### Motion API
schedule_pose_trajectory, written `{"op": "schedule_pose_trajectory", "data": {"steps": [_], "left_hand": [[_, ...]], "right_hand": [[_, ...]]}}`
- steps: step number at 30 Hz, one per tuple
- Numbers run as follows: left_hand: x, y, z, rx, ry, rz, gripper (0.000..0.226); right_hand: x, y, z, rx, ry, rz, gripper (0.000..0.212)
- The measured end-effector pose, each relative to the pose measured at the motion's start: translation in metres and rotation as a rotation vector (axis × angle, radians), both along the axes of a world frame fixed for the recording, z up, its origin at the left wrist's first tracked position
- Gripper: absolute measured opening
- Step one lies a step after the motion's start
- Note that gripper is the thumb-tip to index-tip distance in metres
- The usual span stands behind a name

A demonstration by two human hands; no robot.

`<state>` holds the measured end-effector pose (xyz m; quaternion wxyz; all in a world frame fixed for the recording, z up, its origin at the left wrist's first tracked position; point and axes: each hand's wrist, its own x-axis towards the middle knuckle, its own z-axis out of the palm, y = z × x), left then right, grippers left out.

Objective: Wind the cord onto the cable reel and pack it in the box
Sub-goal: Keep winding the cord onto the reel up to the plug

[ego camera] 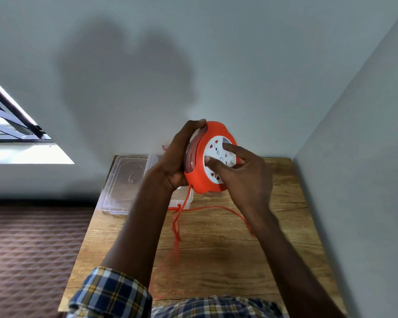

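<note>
An orange cable reel [200, 177] with a white socket face is held up over the wooden table [216, 260]. My left hand [177, 159] grips the reel's rim from the left side. My right hand [241, 173] rests on the white face, with fingertips pressed on it. Orange cord [178, 216] hangs from the reel's underside and trails in loops across the table toward me. A clear plastic box [124, 180] lies at the table's back left, partly hidden behind my left arm.
The table stands in a corner, with a grey wall behind it and another close on the right. A patterned brown carpet [28, 249] lies to the left. A window [14, 125] is at the far left.
</note>
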<state>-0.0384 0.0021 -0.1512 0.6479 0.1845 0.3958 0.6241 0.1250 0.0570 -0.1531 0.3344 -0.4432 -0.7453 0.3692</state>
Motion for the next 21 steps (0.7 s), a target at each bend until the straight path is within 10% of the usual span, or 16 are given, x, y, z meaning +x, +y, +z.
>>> {"op": "schedule_pose_trajectory", "data": {"steps": [10, 21], "left_hand": [[-0.003, 0.0, -0.003, -0.027, -0.017, 0.017, 0.061], [-0.008, -0.006, -0.008, -0.077, -0.003, -0.083, 0.055]], "right_hand": [[0.014, 0.01, 0.008, 0.308, -0.177, 0.217, 0.043], [0.025, 0.024, 0.005, 0.327, -0.411, 0.588, 0.062]]}}
